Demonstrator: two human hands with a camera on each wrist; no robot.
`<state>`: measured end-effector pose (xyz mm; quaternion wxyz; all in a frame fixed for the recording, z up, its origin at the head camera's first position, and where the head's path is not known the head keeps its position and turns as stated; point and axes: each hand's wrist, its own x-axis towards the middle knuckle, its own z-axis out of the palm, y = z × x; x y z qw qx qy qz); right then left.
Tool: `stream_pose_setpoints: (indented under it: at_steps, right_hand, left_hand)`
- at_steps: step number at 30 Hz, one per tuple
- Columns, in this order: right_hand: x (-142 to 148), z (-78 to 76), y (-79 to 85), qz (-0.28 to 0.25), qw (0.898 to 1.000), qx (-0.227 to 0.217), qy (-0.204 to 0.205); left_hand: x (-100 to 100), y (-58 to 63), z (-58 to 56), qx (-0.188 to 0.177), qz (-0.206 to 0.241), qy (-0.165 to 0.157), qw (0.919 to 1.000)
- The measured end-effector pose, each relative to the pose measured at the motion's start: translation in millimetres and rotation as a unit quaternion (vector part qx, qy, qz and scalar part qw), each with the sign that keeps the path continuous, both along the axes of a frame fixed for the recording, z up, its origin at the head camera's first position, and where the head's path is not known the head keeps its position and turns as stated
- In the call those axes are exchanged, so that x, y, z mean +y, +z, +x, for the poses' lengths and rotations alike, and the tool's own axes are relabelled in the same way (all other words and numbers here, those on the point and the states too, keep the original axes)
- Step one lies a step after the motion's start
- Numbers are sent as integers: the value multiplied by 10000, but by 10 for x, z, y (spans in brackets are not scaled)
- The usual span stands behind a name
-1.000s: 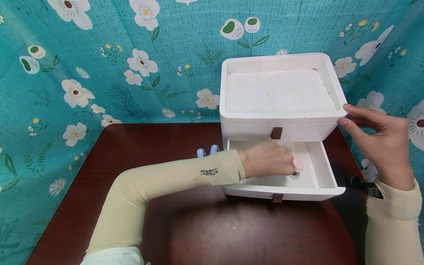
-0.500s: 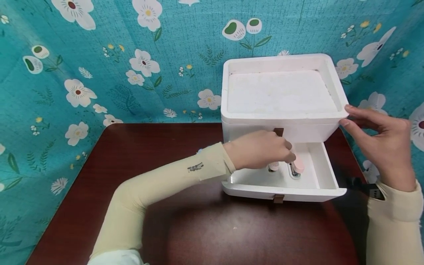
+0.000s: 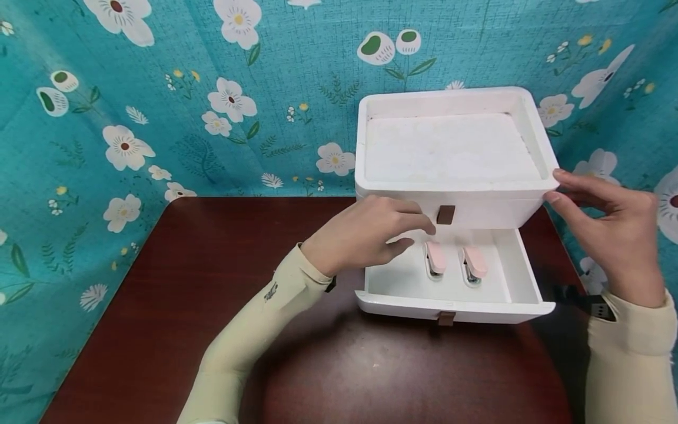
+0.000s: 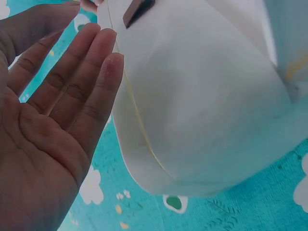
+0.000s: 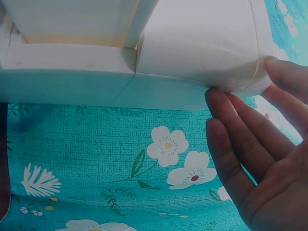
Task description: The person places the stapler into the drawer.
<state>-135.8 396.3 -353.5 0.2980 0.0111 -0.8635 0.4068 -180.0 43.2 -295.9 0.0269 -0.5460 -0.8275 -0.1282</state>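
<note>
The person's left hand (image 3: pixel 371 232) hangs over the left end of a pulled-out white lower drawer (image 3: pixel 402 306), its fingers loosely bent and the gap between thumb and forefinger wide, with nothing in it. Two small pale-pink-and-silver staplers (image 3: pixel 435 259) lie inside that drawer, side by side and slightly apart, well short of its right wall — set roughly parallel, it seems, so that neither crowds the other. The left hand touches neither.

The right hand (image 3: pixel 609 224) rests thumb and fingertips against the right front corner of the white box-shaped cabinet (image 3: pixel 498 206) — a light touch rather than a full grasp, likely meant to steady the body while the drawer stands out. How hard it presses cannot be told. The cabinet sits towards the back of the glossy dark-red-brown tabletop (image 3: pixel 238 235), near the floral teal cloth (image 3: pixel 296 118).
</note>
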Motion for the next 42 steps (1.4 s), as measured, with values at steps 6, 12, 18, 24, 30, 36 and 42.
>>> stream_pose_setpoints:
  at_steps: [6,12,18,24,30,36,42]
  right_hand:
    - [0,7,-2,-8,10000,-61,-67]
    - [-6,-11,0,40,9999,-72,-90]
    - [-12,-24,7,66,9999,-44,-90]
    - [-19,-30,14,40,10000,-23,-40]
    - [-9,-21,17,1,10000,1,27]
    - [-17,3,22,123,9999,0,-18]
    - [-21,22,29,258,9996,-48,-133]
  left_hand:
    - [-148,-70,-21,-22,462,217,9987]
    - [-293,-146,-22,-144,945,328,9949]
    - [-417,-266,-11,-395,1467,441,9874]
    - [-520,-377,1,-676,1949,594,9767]
    - [-600,-480,7,-787,2186,597,9708]
    - [-661,-565,7,-913,2314,680,9662]
    - [-719,-663,12,-1025,2392,716,9629]
